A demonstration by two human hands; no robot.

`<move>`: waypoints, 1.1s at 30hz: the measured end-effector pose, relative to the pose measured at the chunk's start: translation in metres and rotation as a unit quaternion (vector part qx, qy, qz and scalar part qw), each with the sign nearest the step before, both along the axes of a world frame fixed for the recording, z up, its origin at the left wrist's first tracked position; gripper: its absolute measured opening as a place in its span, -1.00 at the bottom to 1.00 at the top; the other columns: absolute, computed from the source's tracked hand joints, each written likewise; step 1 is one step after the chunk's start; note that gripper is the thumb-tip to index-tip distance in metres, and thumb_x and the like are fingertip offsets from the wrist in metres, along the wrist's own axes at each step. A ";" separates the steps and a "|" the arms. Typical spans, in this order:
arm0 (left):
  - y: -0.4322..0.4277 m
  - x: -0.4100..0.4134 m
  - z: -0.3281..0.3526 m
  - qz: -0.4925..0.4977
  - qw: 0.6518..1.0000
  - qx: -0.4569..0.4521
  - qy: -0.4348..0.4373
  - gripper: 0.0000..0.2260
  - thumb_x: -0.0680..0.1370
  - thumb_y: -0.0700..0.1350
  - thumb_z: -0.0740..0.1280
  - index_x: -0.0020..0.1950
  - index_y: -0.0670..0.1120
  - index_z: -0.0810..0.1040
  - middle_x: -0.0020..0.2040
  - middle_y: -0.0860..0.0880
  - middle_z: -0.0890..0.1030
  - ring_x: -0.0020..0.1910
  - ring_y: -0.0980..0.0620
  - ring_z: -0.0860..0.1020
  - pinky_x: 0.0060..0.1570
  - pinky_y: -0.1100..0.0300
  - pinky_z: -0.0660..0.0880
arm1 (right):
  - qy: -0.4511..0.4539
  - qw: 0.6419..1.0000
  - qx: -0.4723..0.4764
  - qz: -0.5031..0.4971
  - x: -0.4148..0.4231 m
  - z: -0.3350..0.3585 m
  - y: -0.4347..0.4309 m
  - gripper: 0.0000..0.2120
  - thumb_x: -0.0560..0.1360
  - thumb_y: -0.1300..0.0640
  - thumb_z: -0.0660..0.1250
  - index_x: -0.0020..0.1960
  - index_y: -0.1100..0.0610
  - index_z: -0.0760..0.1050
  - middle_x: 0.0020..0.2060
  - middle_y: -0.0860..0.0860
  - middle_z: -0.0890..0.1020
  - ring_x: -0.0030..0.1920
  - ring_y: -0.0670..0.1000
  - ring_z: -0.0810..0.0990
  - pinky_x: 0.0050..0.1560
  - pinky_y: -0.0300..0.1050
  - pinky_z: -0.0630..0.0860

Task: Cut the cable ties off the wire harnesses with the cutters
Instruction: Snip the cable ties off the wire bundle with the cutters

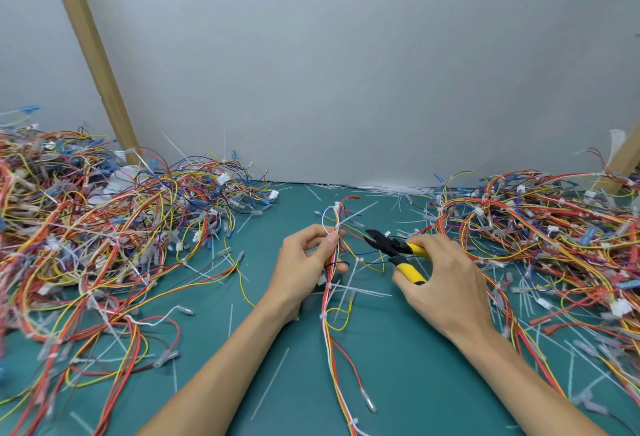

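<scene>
Several white cable ties [331, 285] ring the wire harness [326, 331], which lies on the green mat [408, 383] with its upper part pinched in the left hand [304, 262]. The right hand [440, 280] grips the yellow-handled cutters [398, 248], tips near the wires. Better to nip only the tie's strap, keeping blades off the insulation.

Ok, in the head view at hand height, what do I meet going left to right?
Left wire pile → left hand, pinching the held harness → cutters → right hand gripping them → right wire pile.
</scene>
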State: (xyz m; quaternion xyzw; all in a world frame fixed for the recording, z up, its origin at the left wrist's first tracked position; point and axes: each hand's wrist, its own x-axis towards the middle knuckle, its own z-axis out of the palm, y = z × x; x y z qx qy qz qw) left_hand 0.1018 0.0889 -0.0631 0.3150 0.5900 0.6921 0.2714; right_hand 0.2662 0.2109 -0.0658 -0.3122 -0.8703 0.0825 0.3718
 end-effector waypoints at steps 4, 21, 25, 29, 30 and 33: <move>-0.001 0.001 0.001 -0.018 1.000 -0.006 -0.004 -0.89 0.62 -0.17 0.29 -0.02 -0.19 0.57 -0.07 0.05 0.69 -0.39 0.02 0.64 -0.49 0.35 0.46 | -0.001 1.000 0.007 -0.023 0.000 0.001 -0.002 -0.79 0.26 -0.08 0.43 -0.29 -0.07 0.42 -0.38 -0.12 0.46 -0.36 0.02 0.43 -0.41 -0.23 0.20; 0.001 0.002 0.000 -0.019 0.999 -0.026 0.003 -0.85 0.60 -0.12 0.31 -0.02 -0.18 0.60 -0.21 0.02 0.65 -0.36 0.01 0.65 -0.54 0.36 0.41 | -0.052 0.998 0.018 -0.033 -0.002 -0.001 -0.001 -0.76 0.27 -0.04 0.50 -0.29 0.00 0.44 -0.36 -0.07 0.42 -0.37 0.06 0.38 -0.41 -0.15 0.21; 0.000 0.002 0.002 -0.017 1.000 -0.018 -0.004 -0.83 0.60 -0.14 0.31 0.00 -0.23 0.59 -0.25 0.06 0.66 -0.38 0.01 0.64 -0.51 0.38 0.43 | -0.032 0.999 0.009 -0.030 -0.003 0.000 -0.001 -0.69 0.28 -0.01 0.49 -0.32 0.02 0.35 -0.42 -0.08 0.35 -0.42 0.04 0.35 -0.45 -0.18 0.19; 0.000 0.001 0.001 -0.014 1.000 -0.019 0.002 -0.82 0.62 -0.15 0.29 0.02 -0.27 0.58 -0.25 0.08 0.64 -0.39 0.02 0.64 -0.48 0.39 0.43 | -0.031 0.998 0.038 -0.038 0.000 -0.001 -0.002 -0.58 0.24 -0.01 0.52 -0.33 0.03 0.24 -0.54 -0.14 0.26 -0.50 0.04 0.29 -0.47 -0.19 0.17; 0.001 0.001 0.001 -0.013 1.000 -0.020 0.003 -0.82 0.62 -0.15 0.28 0.02 -0.27 0.58 -0.24 0.07 0.64 -0.39 0.01 0.64 -0.48 0.39 0.43 | -0.034 0.998 0.043 -0.036 0.000 0.000 -0.002 -0.57 0.23 0.00 0.52 -0.33 0.03 0.22 -0.55 -0.14 0.24 -0.53 -0.02 0.27 -0.48 -0.22 0.14; 0.001 0.000 0.003 -0.018 1.000 -0.013 -0.003 -0.80 0.62 -0.16 0.27 0.05 -0.29 0.57 -0.30 0.07 0.63 -0.39 0.02 0.63 -0.46 0.40 0.44 | -0.033 0.997 0.059 -0.034 -0.001 -0.001 -0.003 -0.57 0.20 0.02 0.52 -0.30 -0.01 0.22 -0.53 -0.15 0.25 -0.54 -0.07 0.25 -0.49 -0.30 0.07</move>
